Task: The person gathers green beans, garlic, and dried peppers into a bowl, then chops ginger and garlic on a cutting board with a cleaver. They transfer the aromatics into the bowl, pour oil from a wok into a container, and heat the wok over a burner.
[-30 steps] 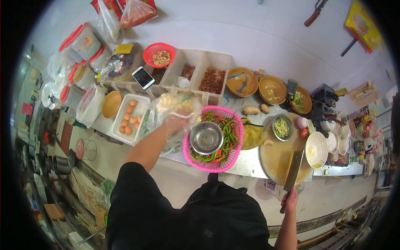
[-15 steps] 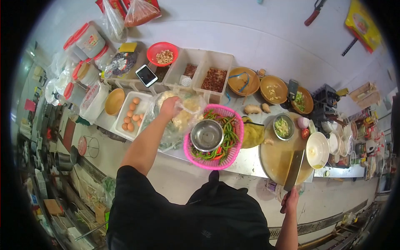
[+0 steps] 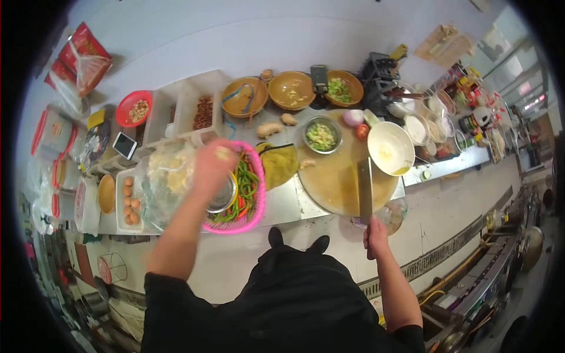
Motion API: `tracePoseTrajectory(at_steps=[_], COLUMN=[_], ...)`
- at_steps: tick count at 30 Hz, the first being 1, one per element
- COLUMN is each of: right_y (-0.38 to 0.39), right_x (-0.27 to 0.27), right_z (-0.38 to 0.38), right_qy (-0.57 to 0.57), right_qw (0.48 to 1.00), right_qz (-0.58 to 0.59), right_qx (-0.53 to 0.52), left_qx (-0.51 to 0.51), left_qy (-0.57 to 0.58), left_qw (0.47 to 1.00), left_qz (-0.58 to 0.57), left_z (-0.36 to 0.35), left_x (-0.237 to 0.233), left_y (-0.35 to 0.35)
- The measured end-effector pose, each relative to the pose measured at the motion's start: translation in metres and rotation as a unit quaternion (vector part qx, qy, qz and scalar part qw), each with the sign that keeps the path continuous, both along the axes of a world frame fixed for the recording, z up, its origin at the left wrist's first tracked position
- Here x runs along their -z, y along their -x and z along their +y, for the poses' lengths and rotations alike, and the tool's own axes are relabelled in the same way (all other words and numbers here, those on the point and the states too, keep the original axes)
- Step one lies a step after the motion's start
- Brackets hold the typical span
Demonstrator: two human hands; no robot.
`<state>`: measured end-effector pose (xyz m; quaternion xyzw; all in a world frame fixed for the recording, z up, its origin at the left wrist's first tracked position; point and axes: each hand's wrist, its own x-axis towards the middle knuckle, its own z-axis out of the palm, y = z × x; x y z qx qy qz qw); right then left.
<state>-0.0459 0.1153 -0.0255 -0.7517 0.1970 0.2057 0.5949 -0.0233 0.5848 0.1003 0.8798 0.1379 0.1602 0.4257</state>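
My left hand (image 3: pixel 216 163), blurred by motion, hovers over the metal bowl (image 3: pixel 223 197) in the pink basket (image 3: pixel 257 206) of green and red peppers. Something small and pale shows at its fingers. A clear plastic bag (image 3: pixel 162 182) with pale pieces lies to its left. In my right hand (image 3: pixel 375 236) is the handle of a cleaver (image 3: pixel 365 191), its blade over the front right part of the round cutting board (image 3: pixel 329 182). On the board stand a metal bowl of chopped green vegetable (image 3: pixel 322 135) and a white bowl (image 3: pixel 391 148) at the right.
A yellow-green cloth (image 3: pixel 278 166) lies between basket and board. Ginger (image 3: pixel 269 129) is behind it. Three brown bowls (image 3: pixel 291 90) line the wall. Eggs in a white tray (image 3: pixel 121 219), a phone (image 3: pixel 125 145) and a red bowl (image 3: pixel 133 108) are at left. An onion (image 3: pixel 353 117) and tomato (image 3: pixel 362 131) sit on the board.
My left hand has moved right from the plastic bag to above the pink basket. The view has turned to the right. My right hand still holds the cleaver by the board.
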Motion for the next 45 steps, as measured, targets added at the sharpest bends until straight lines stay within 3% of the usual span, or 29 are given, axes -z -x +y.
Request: tracePoseTrajectory(at_steps=[1, 2, 3, 4, 5, 8, 10, 14, 16, 20, 22, 30, 33, 35, 40, 42, 43, 44, 45], right_y=[0.004, 0.006, 0.009, 0.013, 0.017, 0.028, 0.034, 0.035, 0.032, 0.021, 0.017, 0.01, 0.017, 0.025, 0.021, 0.026, 0.035, 0.045, 0.051], right_x=[-0.001, -0.004, -0.008, -0.012, -0.016, -0.029, -0.025, -0.027, -0.024, -0.03, -0.03, -0.044, -0.045, -0.037, -0.045, -0.035, -0.019, -0.006, -0.011], right_z=[-0.001, -0.001, -0.002, -0.002, -0.003, -0.01, -0.023, -0.039, -0.043, -0.042, -0.042, -0.047, -0.046, -0.046, -0.035, -0.034, -0.035, -0.039, -0.039], right_qy=[0.0, -0.004, -0.007, -0.007, -0.018, -0.023, -0.031, 0.006, -0.002, -0.015, -0.018, -0.023, 0.003, 0.092, 0.062, 0.042, 0.147, 0.248, 0.25], right_qw=[1.0, 1.0, 1.0, 1.0, 0.999, 0.999, 0.998, 0.999, 0.998, 0.997, 0.997, 0.991, 0.992, 0.993, 0.993, 0.993, 0.985, 0.945, 0.945], right_qz=[0.0, 0.009, 0.018, 0.018, 0.028, 0.041, 0.056, 0.049, 0.057, 0.078, 0.08, 0.114, 0.108, 0.028, 0.081, 0.096, -0.044, -0.182, -0.182], right_qx=[0.007, 0.004, 0.002, 0.007, 0.011, 0.023, 0.018, -0.002, -0.002, -0.005, -0.016, -0.065, -0.058, -0.067, -0.053, -0.047, -0.081, -0.112, -0.111], left_qx=[0.053, 0.128, 0.195, 0.241, 0.303, 0.372, 0.42, 0.439, 0.492, 0.517, 0.417, 0.427, 0.426, 0.415, 0.379, 0.381, 0.382, 0.383, 0.371], left_qy=[0.087, 0.013, -0.027, 0.006, -0.021, -0.079, -0.253, -0.268, -0.274, -0.249, -0.204, -0.225, -0.231, -0.233, -0.22, -0.221, -0.223, -0.222, -0.237], left_qw=[0.994, 0.991, 0.98, 0.966, 0.951, 0.924, 0.871, 0.852, 0.809, 0.794, 0.881, 0.871, 0.869, 0.873, 0.891, 0.888, 0.886, 0.886, 0.887], left_qz=[0.031, 0.042, 0.005, 0.098, 0.057, 0.034, -0.02, -0.097, -0.171, -0.201, -0.091, -0.095, -0.101, -0.106, -0.122, -0.13, -0.137, -0.137, -0.139], left_z=[-0.043, -0.082, -0.117, -0.158, -0.192, -0.268, -0.294, -0.302, -0.295, -0.281, -0.276, -0.244, -0.228, -0.224, -0.227, -0.223, -0.22, -0.215, -0.208], left_x=[0.019, 0.04, 0.092, 0.097, 0.134, 0.192, 0.206, 0.215, 0.211, 0.2, 0.189, 0.206, 0.208, 0.21, 0.2, 0.218, 0.224, 0.23, 0.232], left_y=[-0.009, -0.02, -0.034, -0.041, -0.053, -0.074, -0.08, -0.078, -0.082, -0.083, -0.077, -0.088, -0.09, -0.091, -0.09, -0.095, -0.097, -0.1, -0.103])
